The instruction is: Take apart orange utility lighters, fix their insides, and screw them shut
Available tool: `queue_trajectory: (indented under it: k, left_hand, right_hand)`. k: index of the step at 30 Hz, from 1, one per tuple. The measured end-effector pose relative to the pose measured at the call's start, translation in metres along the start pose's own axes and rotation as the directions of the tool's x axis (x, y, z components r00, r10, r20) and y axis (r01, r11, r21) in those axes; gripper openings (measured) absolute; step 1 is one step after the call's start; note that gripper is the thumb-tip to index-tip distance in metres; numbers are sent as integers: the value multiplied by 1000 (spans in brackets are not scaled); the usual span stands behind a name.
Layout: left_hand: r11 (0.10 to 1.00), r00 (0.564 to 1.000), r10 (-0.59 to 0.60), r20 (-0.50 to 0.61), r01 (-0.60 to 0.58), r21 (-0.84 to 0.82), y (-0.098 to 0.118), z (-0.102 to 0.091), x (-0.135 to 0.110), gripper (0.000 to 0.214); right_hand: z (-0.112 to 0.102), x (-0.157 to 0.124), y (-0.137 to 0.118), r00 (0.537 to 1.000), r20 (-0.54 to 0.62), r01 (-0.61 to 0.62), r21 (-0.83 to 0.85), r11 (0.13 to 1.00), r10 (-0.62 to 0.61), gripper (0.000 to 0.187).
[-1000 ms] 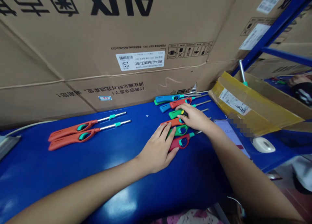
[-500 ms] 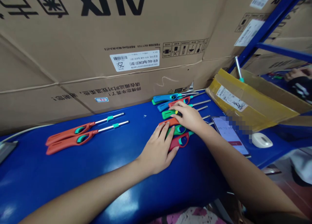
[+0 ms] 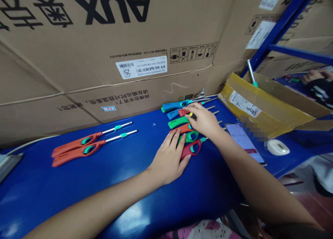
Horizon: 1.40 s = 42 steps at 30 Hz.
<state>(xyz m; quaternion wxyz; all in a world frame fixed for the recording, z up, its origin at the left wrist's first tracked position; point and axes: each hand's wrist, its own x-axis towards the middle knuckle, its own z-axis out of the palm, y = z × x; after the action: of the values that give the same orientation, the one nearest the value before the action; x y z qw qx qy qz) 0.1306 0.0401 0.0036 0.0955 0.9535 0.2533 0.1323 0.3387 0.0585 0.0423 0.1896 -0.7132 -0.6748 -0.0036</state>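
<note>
Where the glossy blue tabletop (image 3: 117, 183) meets a wall of large brown cardboard cartons (image 3: 104, 58), item one: a row of long-nosed plastic utility lighters (image 3: 179, 122) with metal nozzles. Handles are blue, green, orange and red. They lie side by side right of centre, nozzles pointing right.

Left hand (image 3: 169, 159): flat, palm down on the tabletop at the near-left end of the row, fingers spread and straight, holding nothing. Its fingertips touch the handle ends of the nearer orange, green and red lighters.

Right hand (image 3: 205, 121): laid across the middle of the row from the right, palm down, fingers loosely curved. Its tips are at a red handle with a yellow button (image 3: 185, 112) towards the far side; whether it grips any lighter cannot be told.

Item two: a pair of orange lighters with teal triggers (image 3: 78, 149), parallel, well apart to the left.

Item three: a smartphone with lit screen (image 3: 244, 142), just right of the right forearm.

Item four: a white oval object (image 3: 278, 147), further right.

Item five: an open cardboard box with yellow tape (image 3: 260, 107), far right, with a metal nozzle with teal collar (image 3: 251, 74) standing up from it.
</note>
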Motion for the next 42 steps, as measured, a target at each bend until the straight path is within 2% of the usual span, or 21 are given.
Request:
queue_trajectory:
  k: [4,8,11,13,17,23,26,28,32,34,38,42]
  left_hand:
    - [998,999,-53,-6,53,18,3,4,10,65]
    - [992,993,-118,-28,119,43,8,8,26,65]
    - [985,987,-160,-26,161,61,14,10,39,65]
    - [982,984,-177,-28,178,60,17,10,48,65]
    - [979,980,-191,-61,195,58,21,13,62,64]
    - [987,979,-156,-131,158,7,17,8,71,63]
    - [990,968,-144,-204,140,-34,4,-5,77,54]
    - [981,952,-195,-235,185,-64,-10,-12,85,50]
    - [950,922,-307,-236,281,-138,-42,-16,105,40]
    - [943,924,-321,-209,290,-166,-53,-13,115,32]
    - [938,935,-311,-170,274,-211,-64,-10,130,22]
    - [926,940,-306,-149,257,-275,-70,-9,132,15]
  right_hand:
    - [-14,1,16,984,-51,-176,-80,981,173,30]
    - [-30,-3,25,973,-63,-228,-107,968,222,27]
    - [-44,-7,31,957,-22,-288,-146,946,288,34]
    - [-51,-11,40,909,58,-391,-230,891,414,43]
    - [-56,-18,68,820,158,-486,-318,814,551,55]
    - [-59,-24,108,708,297,-529,-379,760,641,57]
    - [-63,-26,110,664,341,-539,-398,742,665,53]
    - [-64,-25,107,646,365,-536,-409,739,671,51]
    - [-61,-23,94,638,384,-518,-428,741,668,48]
    - [-59,-22,88,648,386,-505,-427,750,656,48]
    - [-57,-20,75,669,387,-483,-422,767,634,55]
    - [-54,-19,59,707,358,-456,-430,779,611,62]
